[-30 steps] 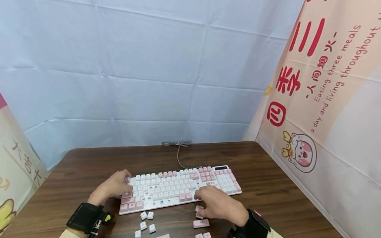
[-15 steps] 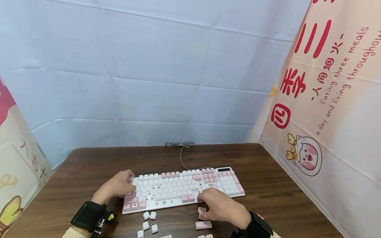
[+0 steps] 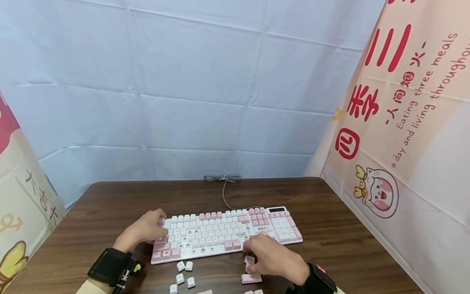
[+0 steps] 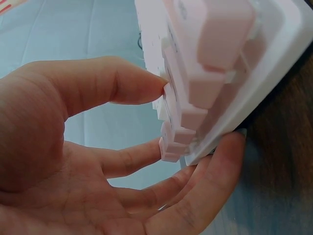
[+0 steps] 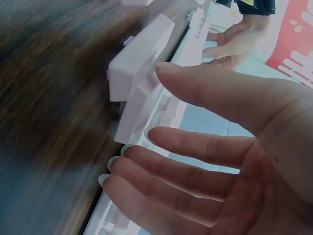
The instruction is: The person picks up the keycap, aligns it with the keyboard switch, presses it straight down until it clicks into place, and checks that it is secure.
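Note:
A white and pink keyboard (image 3: 205, 234) lies on the dark wooden table. My left hand (image 3: 143, 229) grips its left end. In the left wrist view, the thumb rests on the pink keycaps (image 4: 193, 115) and the other fingers (image 4: 222, 169) reach to the keyboard's outer edge. My right hand (image 3: 273, 257) is at the front edge, its fingertips by the frame. In the right wrist view, the thumb and index finger are apart, with pink keycaps (image 5: 139, 61) beyond the gap. In the head view, the thumb overlaps a loose pink keycap (image 3: 249, 260).
Several loose white keycaps (image 3: 180, 279) lie in front of the keyboard. A long pink keycap (image 3: 251, 278) is below the right hand, with more pink ones at the bottom edge. Behind the keyboard is its bundled cable (image 3: 222, 178). Printed cloth (image 3: 382, 192) hangs along the right side.
The head view has shifted slightly, so the keyboard and table appear a little farther right. Both hands stay in nearly the same places on the keyboard.

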`<state>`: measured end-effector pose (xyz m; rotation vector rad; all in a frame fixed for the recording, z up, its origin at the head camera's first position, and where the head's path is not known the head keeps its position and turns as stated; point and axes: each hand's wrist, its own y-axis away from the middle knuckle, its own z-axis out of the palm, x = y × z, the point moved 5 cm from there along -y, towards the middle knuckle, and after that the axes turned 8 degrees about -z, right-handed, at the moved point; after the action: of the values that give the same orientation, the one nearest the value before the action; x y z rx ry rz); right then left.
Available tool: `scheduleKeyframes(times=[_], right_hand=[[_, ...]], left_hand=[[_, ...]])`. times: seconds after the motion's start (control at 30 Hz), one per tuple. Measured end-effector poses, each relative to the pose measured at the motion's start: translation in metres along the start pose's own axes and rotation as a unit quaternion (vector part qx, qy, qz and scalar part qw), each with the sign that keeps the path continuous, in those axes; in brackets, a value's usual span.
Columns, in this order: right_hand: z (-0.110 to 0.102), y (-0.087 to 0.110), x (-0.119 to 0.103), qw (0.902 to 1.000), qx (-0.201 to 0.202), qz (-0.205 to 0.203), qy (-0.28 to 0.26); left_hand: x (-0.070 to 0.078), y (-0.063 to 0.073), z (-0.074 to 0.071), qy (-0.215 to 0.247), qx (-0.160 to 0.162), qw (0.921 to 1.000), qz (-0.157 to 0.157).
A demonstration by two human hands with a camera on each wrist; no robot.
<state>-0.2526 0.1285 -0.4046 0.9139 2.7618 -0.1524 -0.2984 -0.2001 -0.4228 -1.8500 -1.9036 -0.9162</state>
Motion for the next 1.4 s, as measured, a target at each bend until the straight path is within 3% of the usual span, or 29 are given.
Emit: scheduleKeyframes(times=[0.6, 1.03, 1.4], right_hand=[[0.005, 0.001, -0.003, 0.9987, 0.005, -0.022, 0.047], [0.009, -0.001, -0.002, 0.9996, -0.013, -0.009, 0.025], [-0.001, -0.001, -0.001, 0.9973, 0.022, -0.04, 0.058]], left_hand=[[0.003, 0.001, 0.0, -0.005, 0.0, 1.0, -0.004], [0.002, 0.0, 0.001, -0.01, 0.002, 0.9999, 0.001], [0.002, -0.002, 0.001, -0.024, 0.009, 0.9997, -0.001]])
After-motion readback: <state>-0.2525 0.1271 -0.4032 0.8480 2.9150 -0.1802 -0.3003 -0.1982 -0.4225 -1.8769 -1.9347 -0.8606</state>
